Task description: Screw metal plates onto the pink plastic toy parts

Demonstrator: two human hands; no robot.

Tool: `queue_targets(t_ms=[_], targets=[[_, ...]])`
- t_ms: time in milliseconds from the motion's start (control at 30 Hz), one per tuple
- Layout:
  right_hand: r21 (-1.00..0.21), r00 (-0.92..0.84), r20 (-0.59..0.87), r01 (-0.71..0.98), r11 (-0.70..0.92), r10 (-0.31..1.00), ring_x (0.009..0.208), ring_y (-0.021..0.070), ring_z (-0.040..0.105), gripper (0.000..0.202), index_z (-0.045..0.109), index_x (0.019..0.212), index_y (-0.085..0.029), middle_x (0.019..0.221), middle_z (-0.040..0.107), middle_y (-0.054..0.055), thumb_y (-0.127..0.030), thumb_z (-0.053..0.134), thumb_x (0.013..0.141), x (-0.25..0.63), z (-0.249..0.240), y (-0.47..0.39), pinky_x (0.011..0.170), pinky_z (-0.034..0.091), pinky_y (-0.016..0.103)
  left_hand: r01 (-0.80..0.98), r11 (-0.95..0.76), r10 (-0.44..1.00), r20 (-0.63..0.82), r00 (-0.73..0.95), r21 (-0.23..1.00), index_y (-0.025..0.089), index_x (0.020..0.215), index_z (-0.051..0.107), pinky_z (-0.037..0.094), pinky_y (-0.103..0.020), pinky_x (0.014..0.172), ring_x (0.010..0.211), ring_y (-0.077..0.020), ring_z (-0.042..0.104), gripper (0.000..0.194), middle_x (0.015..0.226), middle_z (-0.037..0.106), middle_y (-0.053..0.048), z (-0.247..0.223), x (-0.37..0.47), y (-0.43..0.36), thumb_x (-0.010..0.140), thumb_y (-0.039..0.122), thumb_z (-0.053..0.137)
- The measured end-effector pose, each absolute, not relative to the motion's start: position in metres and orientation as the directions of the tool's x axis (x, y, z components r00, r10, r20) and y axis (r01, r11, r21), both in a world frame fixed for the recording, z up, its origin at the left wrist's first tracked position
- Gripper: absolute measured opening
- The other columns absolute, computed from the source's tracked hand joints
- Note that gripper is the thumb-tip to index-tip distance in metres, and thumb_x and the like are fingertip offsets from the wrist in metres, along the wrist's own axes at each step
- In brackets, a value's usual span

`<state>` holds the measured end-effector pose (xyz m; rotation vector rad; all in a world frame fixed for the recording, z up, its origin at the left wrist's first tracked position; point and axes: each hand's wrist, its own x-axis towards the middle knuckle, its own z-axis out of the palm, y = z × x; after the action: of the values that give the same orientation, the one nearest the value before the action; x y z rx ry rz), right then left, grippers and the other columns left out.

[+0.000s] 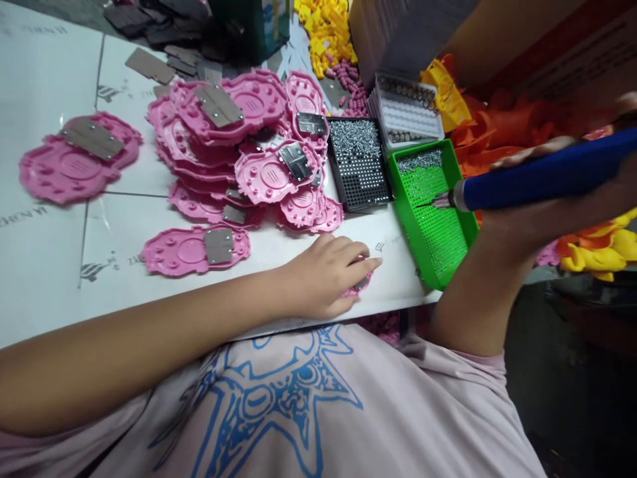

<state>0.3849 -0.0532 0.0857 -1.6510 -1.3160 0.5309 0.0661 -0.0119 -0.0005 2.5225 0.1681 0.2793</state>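
My left hand (333, 272) lies over a pink plastic shell (362, 281) at the table's front edge, fingers curled on it and hiding most of it. A sliver of grey plate shows on that shell. In my right hand (537, 216) is a blue electric screwdriver (552, 171), its tip low over the green perforated tray (450, 229). Loose screws (421, 160) fill the far end of this tray. Pink shells with grey metal plates are stacked in a pile (223, 119) left of centre, and another shell (192, 251) lies just in front.
A black perforated tray (361, 189) with many screws stands left of the green one. Behind it is a clear box (408, 109) of small metal parts. Yellow pieces (328, 33) and orange pieces (502, 133) lie farther back. One shell (79, 159) sits alone at far left.
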Motion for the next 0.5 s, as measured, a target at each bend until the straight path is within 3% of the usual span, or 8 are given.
queue_targets(t_ms=[133, 200, 333, 500], targets=[[-0.852, 0.315, 0.216, 0.523, 0.020, 0.924, 0.080, 0.0090, 0.058, 0.058, 0.049, 0.104, -0.019, 0.097, 0.047, 0.003, -0.069, 0.026, 0.087, 0.372, 0.077, -0.052, 0.053, 0.047, 0.022, 0.169, -0.855, 0.266, 0.136, 0.954, 0.490, 0.013, 0.125, 0.050, 0.033, -0.042, 0.083, 0.097, -0.0303, 0.047, 0.072, 0.109, 0.054, -0.016, -0.002, 0.065, -0.020, 0.075, 0.065, 0.055], [-0.849, 0.372, 0.320, 0.521, 0.089, 0.872, 0.073, 0.0052, 0.057, 0.052, 0.046, 0.107, -0.018, 0.090, 0.047, 0.001, -0.060, 0.019, 0.092, 0.358, 0.068, -0.045, 0.054, 0.047, 0.020, 0.188, -0.864, 0.274, 0.122, 0.954, 0.466, 0.013, 0.123, 0.051, 0.033, -0.043, 0.082, 0.094, -0.0301, 0.047, 0.077, 0.105, 0.054, -0.015, -0.003, 0.066, -0.021, 0.071, 0.071, 0.055], [-0.811, 0.524, 0.578, 0.455, 0.368, 0.626, 0.057, 0.0017, 0.052, 0.042, 0.039, 0.109, -0.016, 0.069, 0.043, -0.004, -0.041, 0.008, 0.095, 0.335, 0.054, -0.023, 0.052, 0.046, 0.018, 0.179, -0.870, 0.253, 0.104, 0.962, 0.460, 0.015, 0.121, 0.052, 0.032, -0.041, 0.080, 0.092, -0.0285, 0.046, 0.063, 0.102, 0.055, -0.013, -0.003, 0.066, -0.020, 0.074, 0.056, 0.059], [-0.797, 0.558, 0.603, 0.428, 0.425, 0.570, 0.053, 0.0036, 0.051, 0.034, 0.034, 0.105, -0.016, 0.066, 0.039, -0.004, -0.042, 0.014, 0.094, 0.332, 0.051, -0.017, 0.047, 0.045, 0.020, 0.172, -0.850, 0.256, 0.105, 0.961, 0.498, 0.015, 0.119, 0.053, 0.032, -0.040, 0.080, 0.091, -0.0269, 0.047, 0.048, 0.100, 0.057, -0.011, -0.002, 0.067, -0.018, 0.078, 0.040, 0.056]])
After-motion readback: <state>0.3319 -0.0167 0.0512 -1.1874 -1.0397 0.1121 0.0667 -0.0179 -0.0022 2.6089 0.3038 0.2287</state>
